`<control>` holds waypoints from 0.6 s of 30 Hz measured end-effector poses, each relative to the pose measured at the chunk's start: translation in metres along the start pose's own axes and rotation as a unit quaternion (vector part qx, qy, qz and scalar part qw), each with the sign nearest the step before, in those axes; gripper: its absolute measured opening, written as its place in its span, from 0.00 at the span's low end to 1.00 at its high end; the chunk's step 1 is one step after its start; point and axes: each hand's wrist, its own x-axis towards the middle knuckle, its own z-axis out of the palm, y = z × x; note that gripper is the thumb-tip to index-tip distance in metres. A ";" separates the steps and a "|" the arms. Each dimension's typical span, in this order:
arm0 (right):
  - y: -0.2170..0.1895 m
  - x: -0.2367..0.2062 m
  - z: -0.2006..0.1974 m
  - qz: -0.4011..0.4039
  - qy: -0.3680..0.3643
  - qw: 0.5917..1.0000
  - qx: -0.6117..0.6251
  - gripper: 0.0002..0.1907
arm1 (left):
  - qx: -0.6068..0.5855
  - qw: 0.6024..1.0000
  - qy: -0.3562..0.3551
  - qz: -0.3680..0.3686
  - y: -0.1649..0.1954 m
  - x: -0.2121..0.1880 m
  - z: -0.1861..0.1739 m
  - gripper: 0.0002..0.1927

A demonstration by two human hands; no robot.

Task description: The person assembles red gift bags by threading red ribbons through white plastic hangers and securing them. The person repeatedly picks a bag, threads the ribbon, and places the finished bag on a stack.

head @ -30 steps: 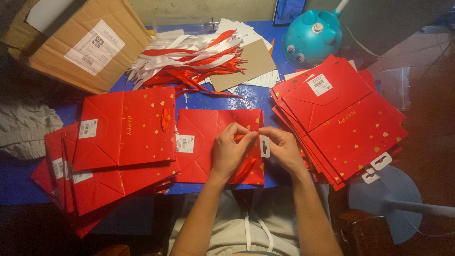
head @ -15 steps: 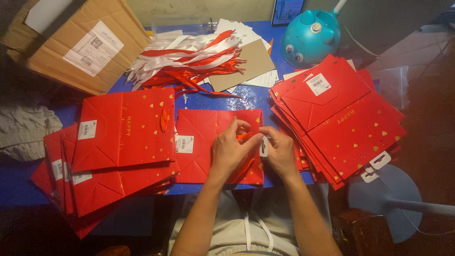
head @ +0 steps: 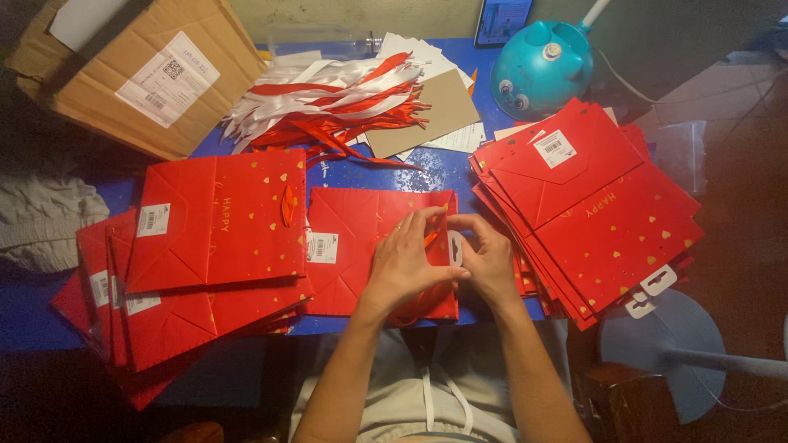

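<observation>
Both hands [head: 447, 258] closed together over red bag [head: 361, 246].

Glossy red paper bag [head: 361, 246], gold foil hearts. Satin ribbons [head: 328, 102], red and white, sheened. Matt brown corrugated cardboard box [head: 139, 74]. Smooth, shiny turquoise plastic lamp base [head: 542, 70]. Glossy blue tabletop [head: 410, 168]. Coarse white knit cloth [head: 41, 221].

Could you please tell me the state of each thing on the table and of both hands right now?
Middle red bag: flat, under both hands.
Left hand: pinching at the bag's right edge.
Right hand: pinching there, by a white tag.
Left bag pile: flat, fanned.
Right bag pile: flat, stacked.
Ribbons: loose bundle.
Cardboard box: flap raised.
</observation>
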 end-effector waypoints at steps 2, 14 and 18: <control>-0.001 0.001 0.000 0.062 -0.003 0.998 0.001 0.11 | 0.007 1.000 0.008 -0.004 0.000 -0.001 0.002 0.48; 0.006 0.003 0.000 -0.026 0.010 0.995 -0.093 0.09 | -0.014 0.999 0.040 0.005 -0.005 -0.009 0.006 0.43; 0.004 0.001 0.002 -0.075 0.040 0.990 -0.114 0.07 | -0.029 0.998 0.054 0.019 -0.008 -0.011 0.007 0.42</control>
